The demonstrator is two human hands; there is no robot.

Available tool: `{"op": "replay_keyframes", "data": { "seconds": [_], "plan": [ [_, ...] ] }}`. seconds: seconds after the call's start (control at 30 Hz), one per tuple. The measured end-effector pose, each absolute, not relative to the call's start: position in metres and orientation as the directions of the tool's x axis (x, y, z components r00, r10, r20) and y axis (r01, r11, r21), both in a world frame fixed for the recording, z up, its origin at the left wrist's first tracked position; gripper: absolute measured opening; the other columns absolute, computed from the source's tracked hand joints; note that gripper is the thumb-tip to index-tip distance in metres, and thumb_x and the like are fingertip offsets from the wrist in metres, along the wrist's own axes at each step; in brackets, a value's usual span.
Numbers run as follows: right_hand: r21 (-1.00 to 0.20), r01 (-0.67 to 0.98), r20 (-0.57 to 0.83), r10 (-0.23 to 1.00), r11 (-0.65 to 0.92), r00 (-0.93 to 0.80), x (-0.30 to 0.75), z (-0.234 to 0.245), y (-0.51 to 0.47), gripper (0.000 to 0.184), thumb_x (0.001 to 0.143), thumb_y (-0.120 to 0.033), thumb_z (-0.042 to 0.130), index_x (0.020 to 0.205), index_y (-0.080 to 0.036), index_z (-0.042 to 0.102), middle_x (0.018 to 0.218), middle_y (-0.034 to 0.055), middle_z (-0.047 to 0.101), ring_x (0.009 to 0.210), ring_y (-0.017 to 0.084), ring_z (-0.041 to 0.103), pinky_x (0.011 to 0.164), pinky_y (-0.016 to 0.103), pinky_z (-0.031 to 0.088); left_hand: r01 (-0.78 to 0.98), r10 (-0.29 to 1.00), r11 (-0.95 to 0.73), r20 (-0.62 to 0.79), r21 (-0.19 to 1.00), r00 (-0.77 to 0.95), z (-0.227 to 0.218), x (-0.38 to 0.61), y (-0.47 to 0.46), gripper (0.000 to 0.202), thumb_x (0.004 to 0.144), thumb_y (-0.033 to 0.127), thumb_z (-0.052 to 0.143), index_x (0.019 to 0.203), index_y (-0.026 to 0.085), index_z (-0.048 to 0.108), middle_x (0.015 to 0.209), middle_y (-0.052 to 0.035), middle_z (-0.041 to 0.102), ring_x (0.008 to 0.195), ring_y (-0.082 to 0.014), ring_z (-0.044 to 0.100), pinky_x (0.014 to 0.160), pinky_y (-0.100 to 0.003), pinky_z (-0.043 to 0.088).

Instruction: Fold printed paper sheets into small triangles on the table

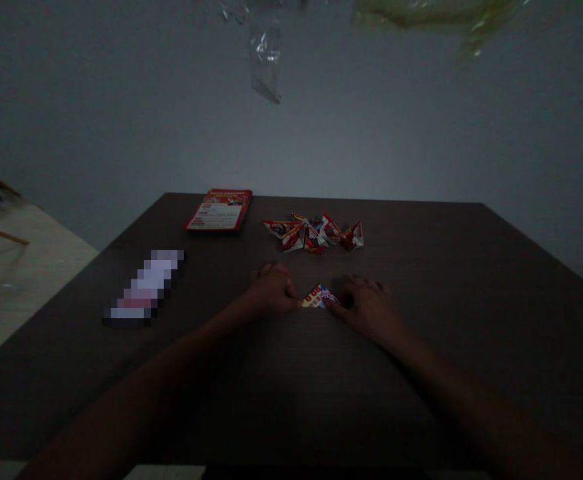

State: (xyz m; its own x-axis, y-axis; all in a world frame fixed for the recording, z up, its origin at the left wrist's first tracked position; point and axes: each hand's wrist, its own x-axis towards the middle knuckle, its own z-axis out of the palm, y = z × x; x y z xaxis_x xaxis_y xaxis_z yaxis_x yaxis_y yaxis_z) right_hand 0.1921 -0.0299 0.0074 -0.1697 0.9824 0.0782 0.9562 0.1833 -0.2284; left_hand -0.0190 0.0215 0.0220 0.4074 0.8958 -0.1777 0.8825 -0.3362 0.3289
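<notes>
between hands (371, 308), paper triangle (316, 298): apex away, long edge sideways.

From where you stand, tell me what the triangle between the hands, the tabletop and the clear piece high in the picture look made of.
Triangle: probably printed paper, with crisp straight edges and bright print; the dim light leaves its gloss open.
Tabletop: wood or wood-look laminate, dull dark brown with fine streaks.
Clear piece: likely thin plastic film, see-through with shiny highlights.
</notes>
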Motion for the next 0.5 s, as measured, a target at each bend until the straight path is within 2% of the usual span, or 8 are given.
{"op": "replay_keyframes", "data": {
  "seconds": [0.3,0.5],
  "plan": [
    [-0.303,0.942,-0.012,0.987,0.148,-0.159,0.206,0.012,-0.027,0.024,0.079,-0.045,0.057,0.076,-0.022,0.064,0.083,0.0035,0.066,0.081,0.022,0.057,0.074,0.036,0.032,0.879,0.89,-0.329,-0.197,0.345,0.411,0.021,-0.021,0.022,0.021,0.062,0.042,0.068,0.073,0.024,0.071,0.11,-0.0037,0.056,0.104,-0.0252,0.046,0.087,-0.039,0.035],
    [-0.319,0.934,-0.024,0.984,0.158,-0.175,0.212,0.011,-0.026,0.024,0.079,-0.044,0.057,0.076,-0.021,0.064,0.082,0.0042,0.066,0.08,0.022,0.058,0.074,0.036,0.033,0.869,0.892,-0.329,-0.179,0.37,0.414,0.015,-0.024,0.025,0.021,0.062,0.042,0.068,0.073,0.024,0.07,0.108,-0.0027,0.056,0.103,-0.026,0.047,0.087,-0.04,0.035]
  ]
}}
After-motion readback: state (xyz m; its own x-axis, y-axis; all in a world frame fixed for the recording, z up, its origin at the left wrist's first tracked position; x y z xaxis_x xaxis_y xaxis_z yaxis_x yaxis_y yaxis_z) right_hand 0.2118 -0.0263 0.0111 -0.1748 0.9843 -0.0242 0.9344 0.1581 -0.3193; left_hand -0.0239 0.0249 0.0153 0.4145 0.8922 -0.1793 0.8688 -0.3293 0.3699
